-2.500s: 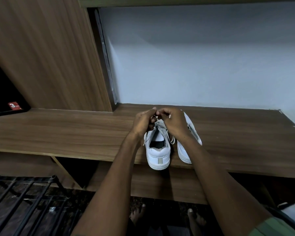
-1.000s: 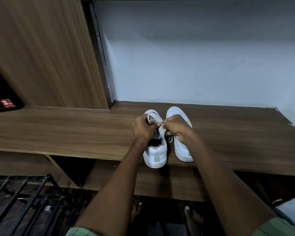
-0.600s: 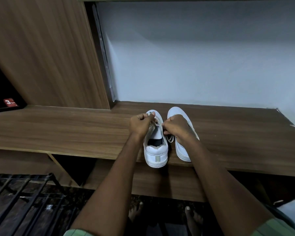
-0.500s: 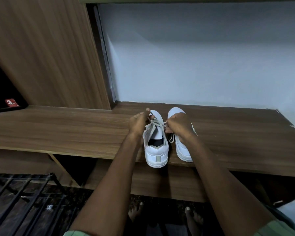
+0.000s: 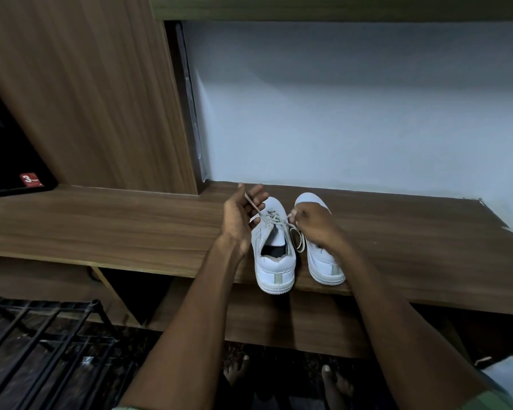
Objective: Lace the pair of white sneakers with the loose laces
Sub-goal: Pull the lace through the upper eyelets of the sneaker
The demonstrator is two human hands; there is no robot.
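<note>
Two white sneakers stand side by side on the wooden shelf, heels toward me. The left sneaker has a pale lace threaded through its upper eyelets. My left hand is raised beside its toe, fingers spread, with one lace end running up across the fingers. My right hand lies over the right sneaker and pinches the other lace end close to the eyelets. A loop of lace hangs between the two shoes.
A wooden cabinet side rises at the left, a pale wall behind the shelf. A black screen with a red sticker sits far left. A black metal rack stands on the floor at lower left, my bare feet below the shelf.
My left hand has opened and pulled its lace end up and to the left, drawing the lace tight. My right hand has stayed at the eyelets, still pinching its end.
</note>
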